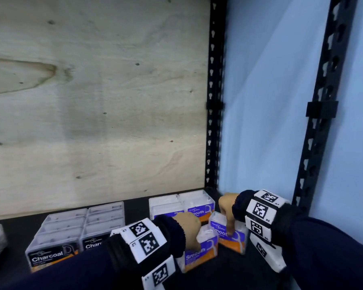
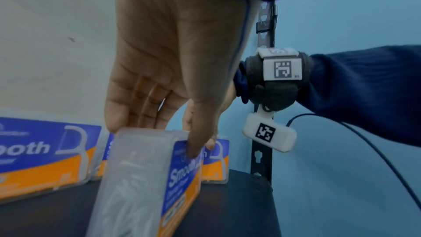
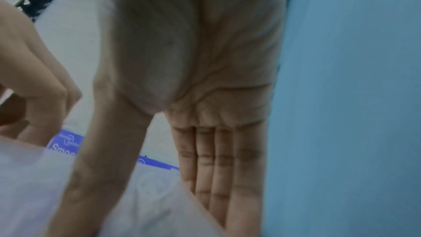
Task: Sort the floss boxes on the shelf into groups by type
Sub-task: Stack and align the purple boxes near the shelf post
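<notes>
Holding two clear plastic blue-orange "Smooth" floss boxes at shelf right | L hand (image 1: 188,228) pinches front box (image 1: 199,251) | R hand (image 1: 228,208) pinches rear box (image 1: 228,234) | risk: I see boxes nearly touching; tilt could knock stacked Smooth group (image 1: 182,206).

Both arms wear dark navy sleeves (image 1: 323,243) with ribbed cuffs. Each wrist carries a black fabric strap (image 2: 273,95) ringed by white blocks (image 1: 257,209) printed with black square codes (tiny labels beside them, unreadable). A thin black cable (image 2: 369,143) trails from the right wrist's white camera pod (image 2: 268,133).
</notes>
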Motion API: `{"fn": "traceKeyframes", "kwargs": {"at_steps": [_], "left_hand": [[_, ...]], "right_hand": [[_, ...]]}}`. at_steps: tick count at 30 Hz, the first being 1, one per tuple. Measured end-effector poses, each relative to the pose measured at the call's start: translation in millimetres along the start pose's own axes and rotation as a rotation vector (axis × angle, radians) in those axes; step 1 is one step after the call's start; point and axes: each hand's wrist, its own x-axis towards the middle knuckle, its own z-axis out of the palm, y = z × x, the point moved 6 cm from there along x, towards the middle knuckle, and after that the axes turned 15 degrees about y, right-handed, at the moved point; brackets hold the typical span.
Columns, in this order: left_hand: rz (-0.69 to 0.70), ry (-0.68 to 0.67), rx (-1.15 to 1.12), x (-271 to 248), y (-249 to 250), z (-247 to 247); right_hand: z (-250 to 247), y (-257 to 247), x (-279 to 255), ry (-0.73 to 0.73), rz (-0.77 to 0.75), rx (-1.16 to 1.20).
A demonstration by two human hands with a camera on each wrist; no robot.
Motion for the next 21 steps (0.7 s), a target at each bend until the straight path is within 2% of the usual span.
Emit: {"fn": "traceKeyframes", "kwargs": {"at_steps": [8, 16, 21], "left_hand": [[-0.152, 0.032, 0.114, -12, -49, -2], [-0.196, 0.068, 0.068, -2, -62, 1], [-0.208, 0.100, 0.059, 2, -65, 2]], "right_hand": [[-4, -21, 17, 0.204, -0.110, 0.103], [-7, -40, 29, 0.291, -0.203, 0.054], [-5, -37, 28, 0.305, -0.211, 0.063]]}}
